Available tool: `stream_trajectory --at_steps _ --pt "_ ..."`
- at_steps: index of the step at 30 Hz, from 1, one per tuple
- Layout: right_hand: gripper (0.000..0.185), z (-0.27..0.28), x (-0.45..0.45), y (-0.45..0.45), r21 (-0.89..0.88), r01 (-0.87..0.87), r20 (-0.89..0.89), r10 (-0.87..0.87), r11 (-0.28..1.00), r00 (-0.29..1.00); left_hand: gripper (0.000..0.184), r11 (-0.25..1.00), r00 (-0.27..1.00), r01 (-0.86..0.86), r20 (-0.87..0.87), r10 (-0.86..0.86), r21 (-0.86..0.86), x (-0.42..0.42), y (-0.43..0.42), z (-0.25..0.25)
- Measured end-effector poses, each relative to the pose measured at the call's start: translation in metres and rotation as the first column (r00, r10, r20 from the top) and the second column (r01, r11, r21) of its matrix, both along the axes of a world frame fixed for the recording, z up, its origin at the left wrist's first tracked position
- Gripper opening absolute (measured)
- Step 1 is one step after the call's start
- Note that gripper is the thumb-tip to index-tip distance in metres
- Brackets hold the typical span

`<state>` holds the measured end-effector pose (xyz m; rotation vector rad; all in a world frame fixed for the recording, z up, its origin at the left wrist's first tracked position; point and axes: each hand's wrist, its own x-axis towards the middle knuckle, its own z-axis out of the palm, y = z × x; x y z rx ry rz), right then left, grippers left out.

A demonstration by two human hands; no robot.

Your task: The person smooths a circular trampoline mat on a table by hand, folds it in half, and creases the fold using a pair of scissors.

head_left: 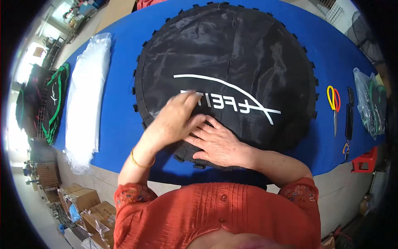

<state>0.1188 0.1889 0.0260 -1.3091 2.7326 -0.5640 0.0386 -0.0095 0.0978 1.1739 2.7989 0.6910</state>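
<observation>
A round black fabric mat [199,45] with small black loops along its edge lies spread on a blue table [118,137]. White lettering, upside down to me, and a white curved line are printed on it. My right hand [219,145] rests flat on the near left part of the mat, fingers spread. Just beside it, my left hand [176,114] is over the lettering, its thumb apart from slightly bent, blurred fingers. Its thumb side overlaps the right fingertips. Neither hand shows anything held.
Clear plastic bags [87,95] lie stacked on the left. Scissors [334,108] with yellow and red handles and a black tool [349,122] are at the right, near a bagged item [371,103]. Cardboard boxes [83,199] stand on the floor, with a red stool [365,160] opposite.
</observation>
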Motion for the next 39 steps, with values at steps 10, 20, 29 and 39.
stream_trajectory --at_steps 10,20,29,39 --pt "0.073 -0.006 0.006 -0.002 -0.044 0.039 -0.042 -0.041 0.998 0.998 0.073 0.939 0.96 -0.276 -0.113 0.258 -0.202 0.092 -0.038 -0.07" --pt "0.074 -0.005 0.01 0.005 -0.041 0.099 -0.062 -0.102 0.994 0.993 0.073 0.935 0.949 -0.304 -0.147 0.28 -0.184 0.091 -0.038 -0.076" --pt "0.065 0.0 0.01 0.067 0.117 0.313 -0.19 -0.288 0.943 0.939 0.077 0.928 0.931 -0.336 -0.207 0.301 -0.162 0.093 -0.038 -0.081" --pt "0.062 -0.016 0.018 0.102 0.077 0.49 -0.328 -0.442 0.868 0.835 0.045 0.972 0.963 -0.225 -0.139 0.233 0.065 0.115 -0.026 -0.086"
